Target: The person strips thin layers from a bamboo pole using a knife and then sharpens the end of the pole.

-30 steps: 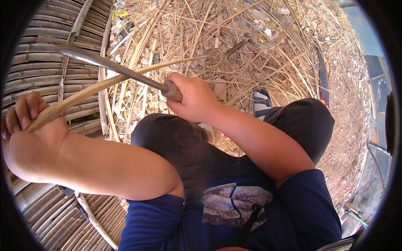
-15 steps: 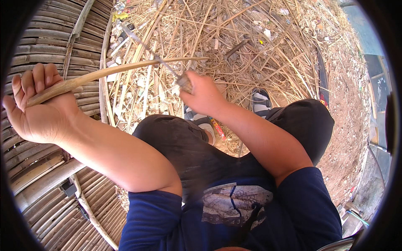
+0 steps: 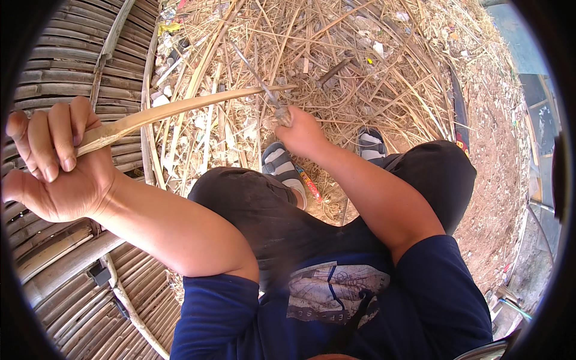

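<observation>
My left hand (image 3: 63,159) is closed round the thick end of a long, slightly curved strip of split bamboo (image 3: 162,112). From there the strip reaches right and tapers to a thin tip just above my right hand (image 3: 302,133). That hand is wrapped round the short handle of a knife (image 3: 255,75). Its narrow blade slants up and away to the left, crossing the bamboo strip near the thin tip. Whether blade and strip touch at the crossing, I cannot tell.
A bamboo slat wall (image 3: 66,75) rises along my left. Straw and bamboo offcuts (image 3: 336,45) litter the ground ahead. My sandalled foot (image 3: 281,165) rests beside a red wrapper (image 3: 312,187). Bare earth (image 3: 495,180) lies to the right, with a blue-grey panel (image 3: 525,42) beyond.
My left hand has gone from loosely open under the strip to fingers curled over it. My right hand has shifted right with the knife, whose blade now points more steeply away.
</observation>
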Demonstrator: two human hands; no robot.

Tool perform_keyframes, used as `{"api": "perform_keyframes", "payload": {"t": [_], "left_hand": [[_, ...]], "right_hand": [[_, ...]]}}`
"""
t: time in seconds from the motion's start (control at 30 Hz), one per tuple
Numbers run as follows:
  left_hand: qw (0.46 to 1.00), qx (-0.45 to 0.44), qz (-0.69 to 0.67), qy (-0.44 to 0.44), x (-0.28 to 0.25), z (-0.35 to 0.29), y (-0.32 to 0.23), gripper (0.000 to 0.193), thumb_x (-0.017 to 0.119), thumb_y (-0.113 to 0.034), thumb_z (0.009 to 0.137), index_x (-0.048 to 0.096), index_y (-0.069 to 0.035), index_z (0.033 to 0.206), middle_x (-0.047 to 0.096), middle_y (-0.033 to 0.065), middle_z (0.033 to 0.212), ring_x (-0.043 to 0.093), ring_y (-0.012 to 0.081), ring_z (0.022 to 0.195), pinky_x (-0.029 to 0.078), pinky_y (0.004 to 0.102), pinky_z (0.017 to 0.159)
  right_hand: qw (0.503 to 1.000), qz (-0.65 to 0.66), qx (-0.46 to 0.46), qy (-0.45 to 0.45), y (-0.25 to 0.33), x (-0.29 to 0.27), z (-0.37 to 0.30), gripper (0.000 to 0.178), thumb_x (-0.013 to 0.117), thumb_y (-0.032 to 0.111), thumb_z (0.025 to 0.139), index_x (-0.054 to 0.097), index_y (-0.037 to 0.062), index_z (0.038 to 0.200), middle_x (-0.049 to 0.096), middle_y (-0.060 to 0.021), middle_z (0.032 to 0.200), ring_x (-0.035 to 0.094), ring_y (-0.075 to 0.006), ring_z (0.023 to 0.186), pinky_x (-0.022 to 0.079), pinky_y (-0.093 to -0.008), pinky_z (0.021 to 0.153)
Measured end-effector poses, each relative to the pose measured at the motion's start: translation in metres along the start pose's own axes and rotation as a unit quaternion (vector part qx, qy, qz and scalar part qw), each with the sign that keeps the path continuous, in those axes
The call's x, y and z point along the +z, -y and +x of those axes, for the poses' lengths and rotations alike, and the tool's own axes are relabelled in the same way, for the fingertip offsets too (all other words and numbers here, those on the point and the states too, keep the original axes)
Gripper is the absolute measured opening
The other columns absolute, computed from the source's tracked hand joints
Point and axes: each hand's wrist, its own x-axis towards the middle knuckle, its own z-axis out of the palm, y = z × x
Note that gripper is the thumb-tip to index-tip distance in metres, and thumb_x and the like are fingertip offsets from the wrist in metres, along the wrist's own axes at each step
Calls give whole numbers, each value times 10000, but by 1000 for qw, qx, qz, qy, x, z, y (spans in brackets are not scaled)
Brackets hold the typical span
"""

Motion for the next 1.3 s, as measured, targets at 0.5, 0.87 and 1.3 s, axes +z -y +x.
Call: {"api": "perform_keyframes", "payload": {"t": [0.5, 0.87, 1.3], "left_hand": [[997, 40, 21, -60, 6, 8, 3, 612, 736, -506, 640, 530, -22, 953, 389, -28, 602, 378, 112, 611, 274, 304, 682], [993, 66, 71, -68, 20, 11, 19, 91, 571, -108, 920, 530, -48, 975, 369, -29, 649, 336, 92, 572, 291, 232, 541], [971, 107, 127, -175, 28, 9, 21, 171, 654, -165, 791, 522, -70, 843, 262, -49, 543, 245, 76, 509, 232, 231, 518]], "right_hand": [[998, 2, -4, -62, -19, 12, -5, 340, 699, 183, 797, 597, -10, 1058, 677, -211, 814, 677, -396, 751, 521, -456, 691], [983, 90, -154, -46, 7, 16, -10, 336, 703, 170, 801, 602, -1, 1072, 698, -207, 872, 688, -362, 731, 524, -414, 674], [974, -15, -174, 142, 112, -58, -6, 296, 656, 173, 815, 598, 13, 1058, 643, -127, 806, 649, -245, 696, 515, -401, 645]]}}
